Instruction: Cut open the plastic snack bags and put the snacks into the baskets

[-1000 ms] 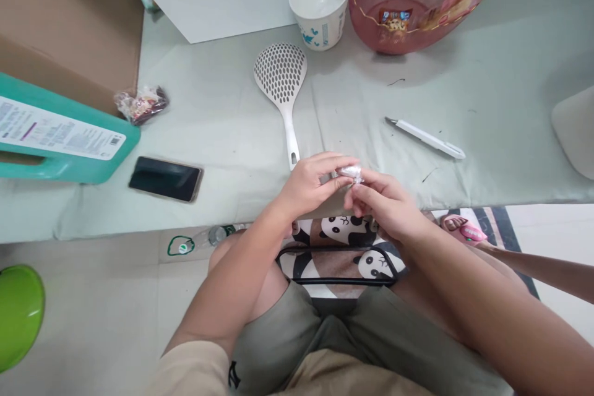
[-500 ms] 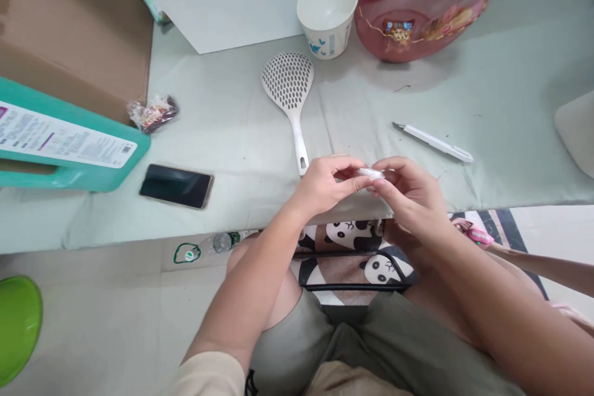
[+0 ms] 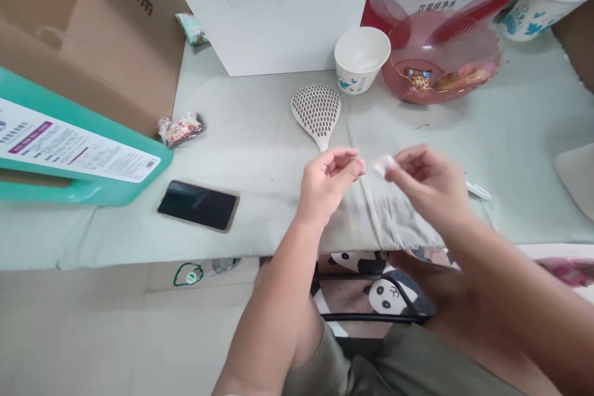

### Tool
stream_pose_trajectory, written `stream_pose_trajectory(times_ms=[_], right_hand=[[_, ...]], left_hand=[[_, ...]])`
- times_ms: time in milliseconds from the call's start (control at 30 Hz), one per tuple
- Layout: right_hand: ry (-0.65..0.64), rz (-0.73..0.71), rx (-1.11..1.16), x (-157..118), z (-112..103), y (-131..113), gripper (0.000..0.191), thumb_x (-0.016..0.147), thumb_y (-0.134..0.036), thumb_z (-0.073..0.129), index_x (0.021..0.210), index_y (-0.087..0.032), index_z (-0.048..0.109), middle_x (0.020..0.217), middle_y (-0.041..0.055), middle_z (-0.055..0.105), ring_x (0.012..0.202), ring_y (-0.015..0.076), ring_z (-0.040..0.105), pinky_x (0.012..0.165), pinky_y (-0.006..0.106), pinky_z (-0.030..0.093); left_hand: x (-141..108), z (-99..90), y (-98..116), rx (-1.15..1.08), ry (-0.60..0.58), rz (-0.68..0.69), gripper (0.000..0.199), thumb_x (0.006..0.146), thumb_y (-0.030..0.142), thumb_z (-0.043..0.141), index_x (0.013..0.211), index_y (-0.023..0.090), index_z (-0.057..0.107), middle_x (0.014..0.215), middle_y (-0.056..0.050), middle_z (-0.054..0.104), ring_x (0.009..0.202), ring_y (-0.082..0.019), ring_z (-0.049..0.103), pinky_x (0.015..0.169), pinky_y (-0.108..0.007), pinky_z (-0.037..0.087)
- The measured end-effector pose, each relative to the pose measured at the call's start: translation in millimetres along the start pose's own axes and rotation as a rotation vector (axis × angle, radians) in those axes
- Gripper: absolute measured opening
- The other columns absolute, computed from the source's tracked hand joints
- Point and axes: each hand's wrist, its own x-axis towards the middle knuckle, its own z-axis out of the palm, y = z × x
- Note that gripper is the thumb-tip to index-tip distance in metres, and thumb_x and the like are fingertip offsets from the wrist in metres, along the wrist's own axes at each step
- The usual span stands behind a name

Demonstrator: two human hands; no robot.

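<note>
Over the front part of the table, my right hand (image 3: 429,182) pinches a small whitish, crumpled piece (image 3: 384,165) between thumb and fingertips; its details are blurred. My left hand (image 3: 328,182) is just left of it, apart from the piece, with thumb and fingertips pressed together. Whether anything tiny is between them is hidden. Beyond my left hand lies a white slotted skimmer (image 3: 317,112), its handle mostly covered by that hand. The end of a white cutter (image 3: 477,190) shows at the right of my right hand.
A black phone (image 3: 198,205), a wrapped snack (image 3: 182,130), a green container (image 3: 88,189) and a cardboard box (image 3: 88,31) are on the left. Farther back stand a paper cup (image 3: 361,65), a pink transparent bowl (image 3: 440,83), a white board (image 3: 278,18) and another cup (image 3: 541,6).
My hands have parted; the whitish piece, earlier between both hands, is now in my right hand only. The view has shifted, with table items appearing lower and farther right.
</note>
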Motion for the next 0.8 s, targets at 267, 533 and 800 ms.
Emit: stream_pose_trajectory(times_ms=[267,533,800], right_hand=[[0.117,-0.162,-0.398,169,14,-51,0.012,0.086,-0.009,0.064,0.091,-0.019,0.065,0.096,0.0032,0.064,0.083,0.011,0.052,0.083,0.032,0.041],[-0.016,-0.199,-0.572,175,40,-74,0.026,0.082,-0.008,0.068,0.105,-0.019,0.074,0.103,0.002,0.071,0.081,0.0108,0.055,0.083,0.033,0.039],[-0.465,-0.259,-0.729,119,140,-92,0.041,0.093,-0.018,0.067,0.055,-0.019,0.051,0.055,-0.0005,0.054,0.059,0.0111,0.05,0.065,0.03,0.034]], left_hand=[[11,-7.8,6,-0.078,0.092,-0.099,0.038,0.07,0.052,0.09,0.081,0.018,0.076,0.074,-0.002,0.078,0.067,-0.013,0.075,0.06,-0.021,0.054],[20,-25.8,13,-0.28,0.317,-0.115,0.012,0.092,0.031,0.074,0.093,0.019,0.071,0.088,0.0,0.08,0.08,-0.01,0.077,0.067,-0.018,0.054],[17,-69.3,33,-0.451,0.608,-0.051,0.02,0.107,0.028,0.045,0.096,0.018,0.059,0.081,0.0,0.069,0.069,-0.008,0.069,0.066,-0.02,0.05]])
